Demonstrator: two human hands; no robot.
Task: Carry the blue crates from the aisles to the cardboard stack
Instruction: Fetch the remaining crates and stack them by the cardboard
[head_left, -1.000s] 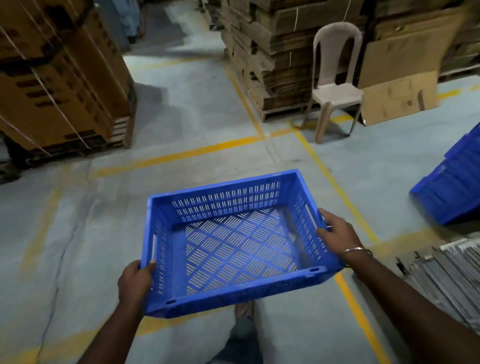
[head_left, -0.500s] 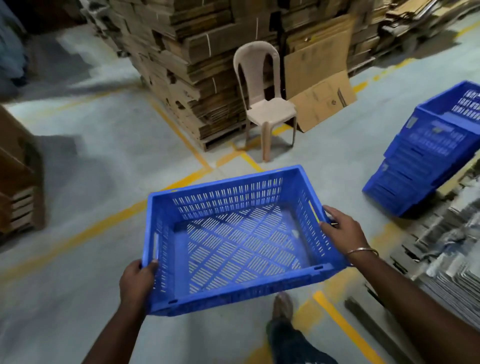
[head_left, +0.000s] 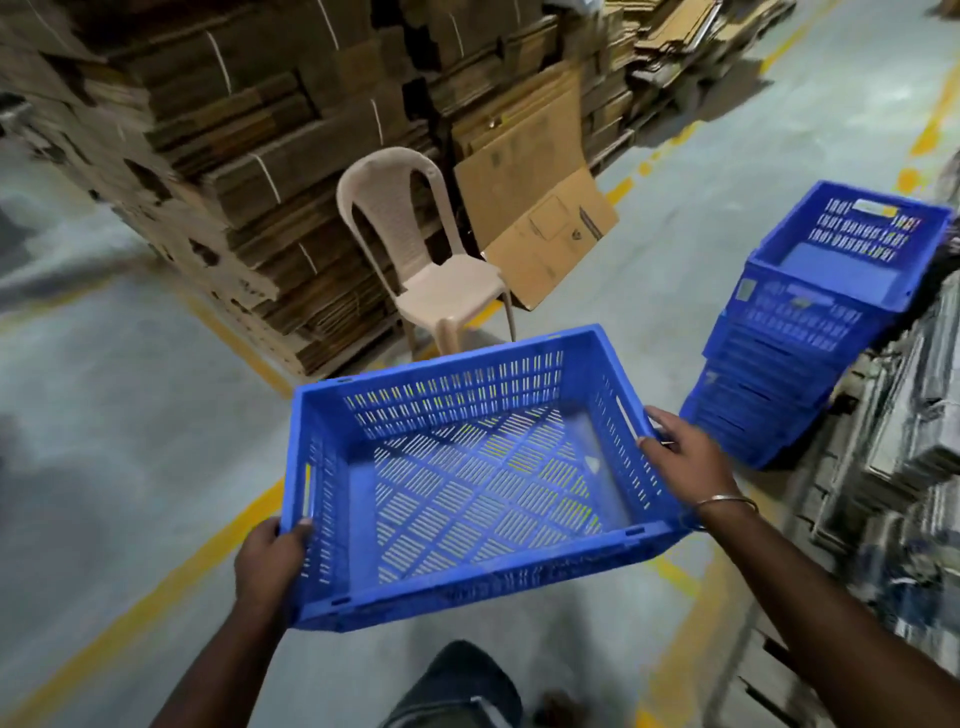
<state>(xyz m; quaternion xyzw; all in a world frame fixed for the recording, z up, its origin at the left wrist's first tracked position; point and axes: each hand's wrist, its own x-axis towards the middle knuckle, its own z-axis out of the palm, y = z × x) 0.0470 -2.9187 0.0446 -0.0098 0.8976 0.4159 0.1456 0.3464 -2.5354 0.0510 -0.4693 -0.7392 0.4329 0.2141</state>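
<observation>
An empty blue slotted crate (head_left: 467, 483) hangs level in front of me above the floor. My left hand (head_left: 270, 564) grips its left side wall near the front corner. On the opposite wall my right hand (head_left: 680, 460), with a metal bangle on the wrist, holds the rim by the handle slot. A leaning stack of several blue crates (head_left: 810, 332) stands on the floor to the right, against flattened cardboard (head_left: 909, 467) piled at the right edge.
A beige plastic chair (head_left: 415, 254) stands ahead, in front of tall pallets of flattened cardboard (head_left: 234, 156). A loose cardboard sheet (head_left: 550, 234) leans beside the chair. Yellow lines cross the grey concrete floor (head_left: 130, 441). My leg (head_left: 457, 686) shows at the bottom.
My view has swung right and I have walked forward. The chair and the blue crate stack have come closer and shifted left. Both hands keep the same grip on the crate.
</observation>
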